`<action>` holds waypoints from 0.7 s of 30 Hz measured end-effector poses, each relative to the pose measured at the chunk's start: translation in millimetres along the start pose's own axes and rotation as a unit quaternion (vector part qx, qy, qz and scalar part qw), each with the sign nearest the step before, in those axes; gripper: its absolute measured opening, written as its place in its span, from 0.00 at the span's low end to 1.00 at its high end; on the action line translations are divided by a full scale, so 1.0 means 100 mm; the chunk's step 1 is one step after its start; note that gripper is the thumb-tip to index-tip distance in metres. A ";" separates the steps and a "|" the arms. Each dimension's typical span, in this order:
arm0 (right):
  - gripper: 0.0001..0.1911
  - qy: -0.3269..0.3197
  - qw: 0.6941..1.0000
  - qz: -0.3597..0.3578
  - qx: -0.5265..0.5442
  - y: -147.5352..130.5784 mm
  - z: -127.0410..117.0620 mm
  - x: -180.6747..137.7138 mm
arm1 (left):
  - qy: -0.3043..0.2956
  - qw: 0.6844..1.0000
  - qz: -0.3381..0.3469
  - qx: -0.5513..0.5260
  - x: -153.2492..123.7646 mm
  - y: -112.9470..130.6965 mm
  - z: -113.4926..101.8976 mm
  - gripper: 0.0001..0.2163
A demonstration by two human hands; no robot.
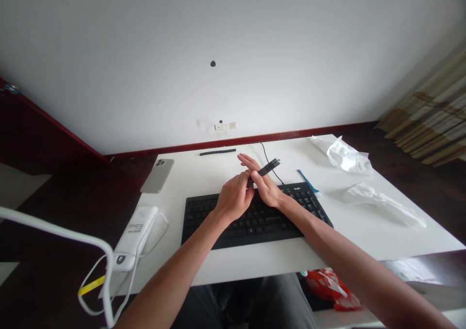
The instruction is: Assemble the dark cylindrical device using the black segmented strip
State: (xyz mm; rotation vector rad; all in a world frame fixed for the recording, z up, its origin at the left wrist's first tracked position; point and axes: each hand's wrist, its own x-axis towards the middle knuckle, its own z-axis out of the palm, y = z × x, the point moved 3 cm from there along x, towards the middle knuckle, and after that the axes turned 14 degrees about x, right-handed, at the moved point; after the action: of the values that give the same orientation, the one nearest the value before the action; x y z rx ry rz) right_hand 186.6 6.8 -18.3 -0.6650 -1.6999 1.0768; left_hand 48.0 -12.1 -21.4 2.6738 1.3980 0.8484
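Observation:
My left hand is closed around a slim black object with a small pale tip. That object slants up to the right, and its exact kind cannot be made out. Against it lies my right hand, its fingers stretched out flat and its thumb touching the object. Both hands are over a black keyboard, whose middle keys they partly hide. Behind the keyboard, near the far table edge, is a narrow black strip with a bumpy outline. A blue tool lies by the keyboard's right back corner.
On the white table, a phone and a white power strip with looping cords sit left. Crumpled white plastic bags lie right. A white curved tube crosses the left foreground. A red package is under the tabletop.

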 end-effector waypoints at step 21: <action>0.09 -0.220 0.964 0.123 -0.088 -0.06 -0.28 0.07 | 0.037 0.923 -0.381 -0.041 -0.20 -1.89 -0.37 0.09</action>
State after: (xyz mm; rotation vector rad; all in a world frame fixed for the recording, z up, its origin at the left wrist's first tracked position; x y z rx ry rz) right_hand 210.3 19.6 -6.4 -0.8086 -2.1546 1.3310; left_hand -122.0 77.6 -46.4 1.7704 2.1127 0.8687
